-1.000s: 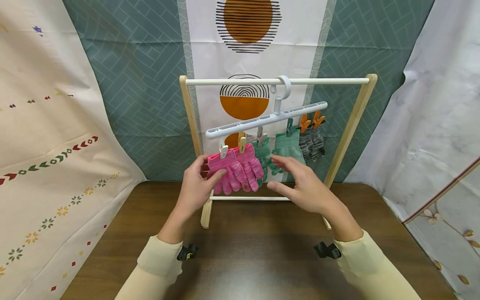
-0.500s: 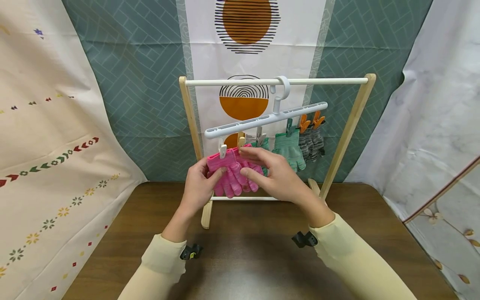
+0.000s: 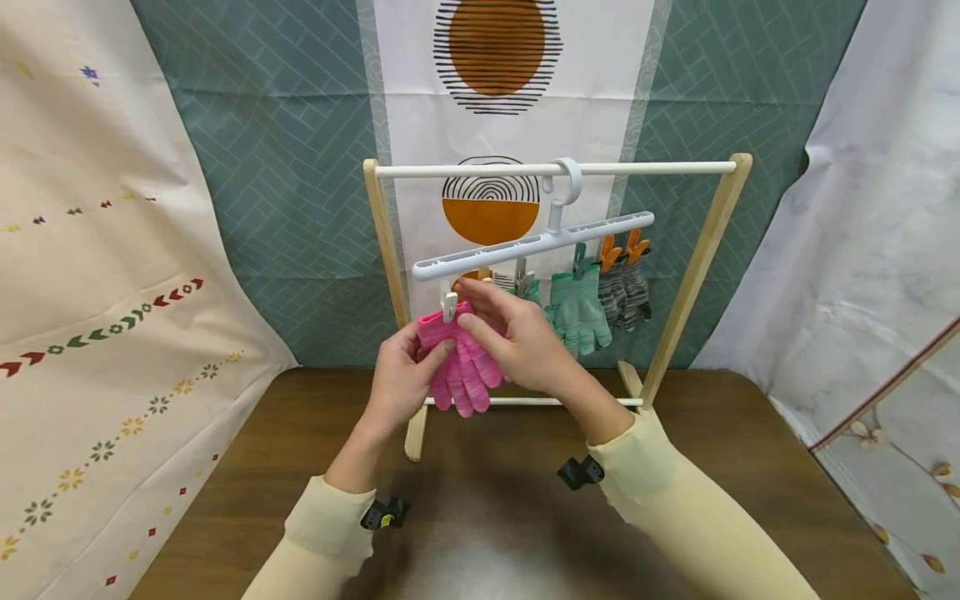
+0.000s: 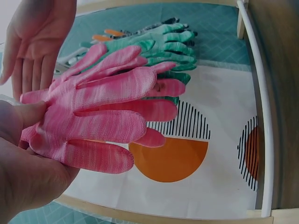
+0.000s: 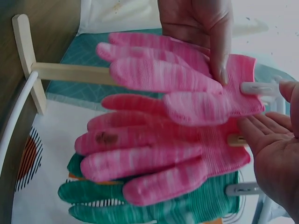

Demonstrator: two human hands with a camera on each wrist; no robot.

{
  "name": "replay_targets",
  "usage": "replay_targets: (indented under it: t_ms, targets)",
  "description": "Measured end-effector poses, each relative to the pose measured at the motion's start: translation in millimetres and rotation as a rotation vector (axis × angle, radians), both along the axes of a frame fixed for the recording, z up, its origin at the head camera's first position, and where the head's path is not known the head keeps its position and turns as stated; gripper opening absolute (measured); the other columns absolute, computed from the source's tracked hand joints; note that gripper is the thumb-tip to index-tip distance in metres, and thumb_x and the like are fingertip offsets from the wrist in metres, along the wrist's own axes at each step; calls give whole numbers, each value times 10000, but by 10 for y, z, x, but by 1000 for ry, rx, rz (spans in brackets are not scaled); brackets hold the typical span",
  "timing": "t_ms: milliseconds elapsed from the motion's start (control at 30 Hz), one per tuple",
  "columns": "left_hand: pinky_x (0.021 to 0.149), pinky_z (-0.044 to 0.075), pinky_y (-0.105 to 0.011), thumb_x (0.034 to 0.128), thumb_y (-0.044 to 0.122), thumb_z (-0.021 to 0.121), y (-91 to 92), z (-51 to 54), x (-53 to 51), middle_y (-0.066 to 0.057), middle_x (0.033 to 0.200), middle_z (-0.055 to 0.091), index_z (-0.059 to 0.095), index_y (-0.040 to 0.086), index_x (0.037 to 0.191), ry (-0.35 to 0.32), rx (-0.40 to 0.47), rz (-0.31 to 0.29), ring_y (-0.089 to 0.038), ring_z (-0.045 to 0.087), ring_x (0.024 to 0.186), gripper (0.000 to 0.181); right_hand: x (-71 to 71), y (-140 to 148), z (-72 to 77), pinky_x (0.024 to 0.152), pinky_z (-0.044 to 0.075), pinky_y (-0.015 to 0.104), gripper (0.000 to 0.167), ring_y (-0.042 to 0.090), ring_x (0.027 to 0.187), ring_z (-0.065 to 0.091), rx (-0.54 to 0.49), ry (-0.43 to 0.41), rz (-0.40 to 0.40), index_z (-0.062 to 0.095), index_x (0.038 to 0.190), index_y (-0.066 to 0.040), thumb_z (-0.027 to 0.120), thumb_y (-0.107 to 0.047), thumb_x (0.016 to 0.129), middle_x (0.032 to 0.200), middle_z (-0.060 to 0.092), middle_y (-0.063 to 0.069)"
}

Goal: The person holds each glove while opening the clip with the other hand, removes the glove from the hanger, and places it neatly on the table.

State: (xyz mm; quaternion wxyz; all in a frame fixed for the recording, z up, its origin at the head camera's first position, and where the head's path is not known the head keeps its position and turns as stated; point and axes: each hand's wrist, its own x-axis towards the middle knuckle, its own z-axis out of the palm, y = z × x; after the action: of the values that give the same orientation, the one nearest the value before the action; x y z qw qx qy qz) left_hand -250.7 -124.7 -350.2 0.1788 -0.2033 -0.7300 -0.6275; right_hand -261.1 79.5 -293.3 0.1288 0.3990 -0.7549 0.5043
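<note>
A pink knit glove (image 3: 467, 375) hangs by a white clothespin (image 3: 450, 307) at the left end of the pale hanger (image 3: 517, 248). My left hand (image 3: 401, 375) grips this glove near its cuff, thumb in front. A second pink glove (image 5: 149, 154) hangs behind it from a wooden clothespin (image 5: 236, 140) and has a dark spot on one finger; the head view mostly hides it behind my right hand (image 3: 528, 342). That right hand is beside the cuffs, fingers extended behind the front glove, thumb by the white clothespin. In the left wrist view its fingers look straight.
Green gloves (image 3: 577, 308) and grey-black gloves (image 3: 626, 287), under orange clothespins (image 3: 637, 246), hang further right. The hanger hooks over the white bar (image 3: 660, 168) of a wooden-legged rack on a brown table (image 3: 480, 517). Patterned cloths surround it.
My right hand has moved left from beside the green gloves to the pink gloves' cuffs. My left hand keeps its hold, and the front pink glove has turned and shifted slightly right.
</note>
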Motion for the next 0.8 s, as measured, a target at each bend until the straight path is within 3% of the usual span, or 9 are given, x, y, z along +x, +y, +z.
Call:
replay_targets:
  t_ms: [367, 800]
  targets:
    - [774, 595, -257, 1003, 22, 725, 45, -11, 13, -216, 1105, 751, 677, -66, 1277, -5, 29, -13, -166, 715, 910, 291, -48, -175, 24, 1080, 508, 338, 473, 212, 1282, 640, -95, -94, -30, 537, 1512, 18, 628, -172, 1089, 1435, 646, 120]
    - [733, 621, -291, 1012, 39, 718, 59, -7, 5, -209, 1056, 749, 685, -60, 1250, -11, 45, -9, -230, 741, 880, 260, -43, -306, 49, 1019, 546, 316, 418, 213, 1184, 695, -229, -158, -33, 610, 1452, 27, 653, -147, 1074, 1346, 700, 99]
